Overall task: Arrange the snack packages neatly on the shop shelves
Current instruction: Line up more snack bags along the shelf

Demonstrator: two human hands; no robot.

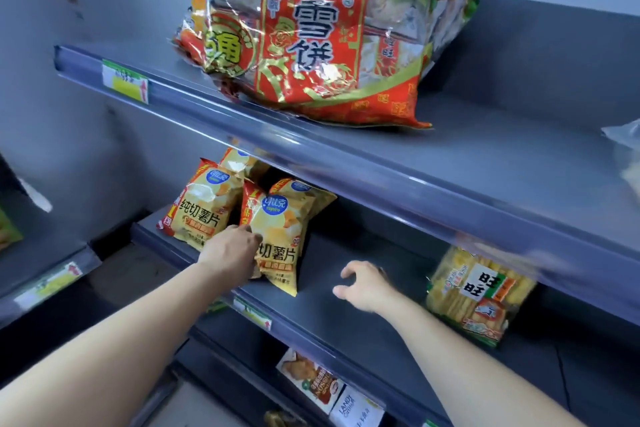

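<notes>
Four potato chip bags [204, 211]: yellow, bunched at the left end of the middle shelf [346, 250], two in front and two tucked behind. They lean and overlap rather than stand in a row, which is likely why they are being handled.
Front chip bag [280, 246]: stands tilted at the shelf's front edge, its top resting against the bag behind.
Left hand [232, 253]: fingers curled on the front chip bag's left edge, gripping it, probably to square it up.
Right hand [363, 288]: hovers just above the bare shelf to the right of that bag, fingers loosely curled and holding nothing. It looks placed to catch the bag's other side.
One small rice cracker pack [478, 295]: lies alone further right on the same shelf, well apart from the chips.
One big rice cracker bag [304, 35]: upright on the top shelf [502, 156], near its front lip.
Two boxed packs [311, 381]: on the bottom shelf, partly hidden.
Three price labels [126, 83]: clipped into the shelf lips.
</notes>
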